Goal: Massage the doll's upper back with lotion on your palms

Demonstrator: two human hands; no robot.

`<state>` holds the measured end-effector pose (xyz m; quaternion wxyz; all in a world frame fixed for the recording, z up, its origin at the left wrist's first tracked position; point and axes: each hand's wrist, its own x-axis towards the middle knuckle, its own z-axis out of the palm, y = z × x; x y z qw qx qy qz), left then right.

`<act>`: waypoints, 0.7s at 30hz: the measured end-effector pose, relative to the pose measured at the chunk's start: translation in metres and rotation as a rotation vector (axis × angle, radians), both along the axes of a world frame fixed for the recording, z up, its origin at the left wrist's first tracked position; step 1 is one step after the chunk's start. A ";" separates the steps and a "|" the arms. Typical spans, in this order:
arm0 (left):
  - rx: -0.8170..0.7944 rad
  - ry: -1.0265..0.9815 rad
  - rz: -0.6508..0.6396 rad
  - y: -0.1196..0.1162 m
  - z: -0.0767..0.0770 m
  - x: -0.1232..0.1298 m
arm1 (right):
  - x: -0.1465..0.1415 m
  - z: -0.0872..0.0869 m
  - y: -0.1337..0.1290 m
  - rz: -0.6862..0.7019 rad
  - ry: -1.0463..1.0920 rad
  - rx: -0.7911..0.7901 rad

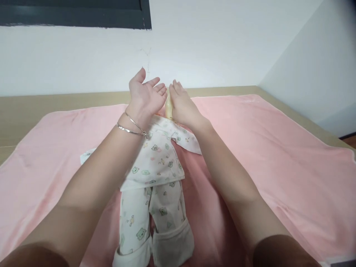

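Note:
White baby clothes with green bear prints lie flat on a pink cloth: a long-sleeved top (158,159) above trousers (167,215) with turned-up cuffs. My left hand (147,94) is over the top's neck end, palm turned up, fingers apart, nothing in it; two silver bracelets circle the wrist. Close to its right, my right hand (183,104) has its fingers stretched out, back of the hand showing. A pale yellow object (168,106) stands out between the hands, beside my right palm. Whether the right hand touches it cannot be made out, and its lower part is hidden.
The pink cloth (258,155) covers most of a wooden surface (16,111). A white wall (83,59) rises behind its far edge, with a dark frame (72,15) at the upper left. Another wall stands at the right.

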<state>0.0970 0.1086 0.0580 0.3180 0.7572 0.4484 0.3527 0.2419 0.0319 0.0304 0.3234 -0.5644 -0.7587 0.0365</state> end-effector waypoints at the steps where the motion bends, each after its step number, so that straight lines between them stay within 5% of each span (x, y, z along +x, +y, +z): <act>1: -0.010 -0.004 0.007 0.001 -0.001 0.002 | 0.000 -0.003 0.002 -0.001 -0.015 0.009; 5: -0.250 -0.246 -0.083 -0.023 0.008 0.005 | -0.006 -0.007 0.001 -0.050 -0.064 0.069; 12: -0.868 -1.192 -0.255 -0.073 0.031 -0.011 | -0.020 0.002 -0.015 -0.239 -0.271 0.046; 21: -0.876 -1.279 -0.277 -0.102 0.038 -0.066 | -0.023 0.005 -0.018 -0.321 -0.394 0.062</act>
